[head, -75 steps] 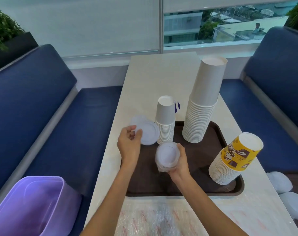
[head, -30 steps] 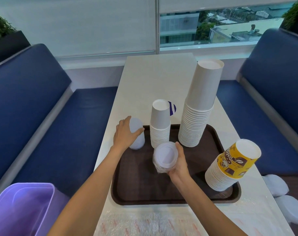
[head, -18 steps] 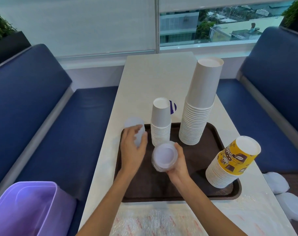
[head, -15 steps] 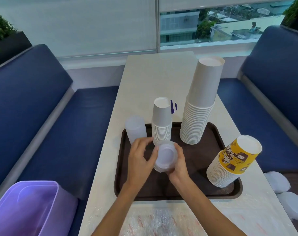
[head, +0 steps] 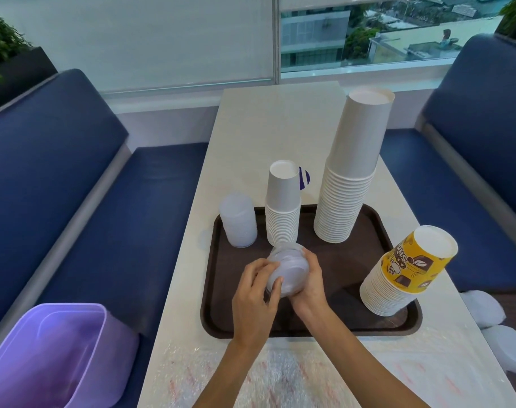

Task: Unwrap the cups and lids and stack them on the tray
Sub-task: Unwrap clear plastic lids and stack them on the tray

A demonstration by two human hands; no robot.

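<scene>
A dark brown tray (head: 318,316) lies on the pale table. Above its middle I hold a stack of translucent lids (head: 286,270) on its side. My right hand (head: 308,279) grips it from the right, and my left hand (head: 255,285) pinches its near end. A second stack of translucent lids (head: 238,220) stands at the tray's far left corner. A short stack of white cups (head: 282,207), a tall stack of white cups (head: 349,175) and a leaning yellow printed cup stack (head: 407,272) stand upside down on the tray.
A purple bin (head: 53,357) sits on the blue bench at lower left. Clear wrapping film (head: 280,375) lies on the near table edge. More wrapped lid packs (head: 483,309) rest on the right bench. A small purple striped thing (head: 304,178) shows behind the short cup stack.
My left hand set a lid stack at the tray's far left corner, let go, and came back to the stack in my right hand, now pinching its end.
</scene>
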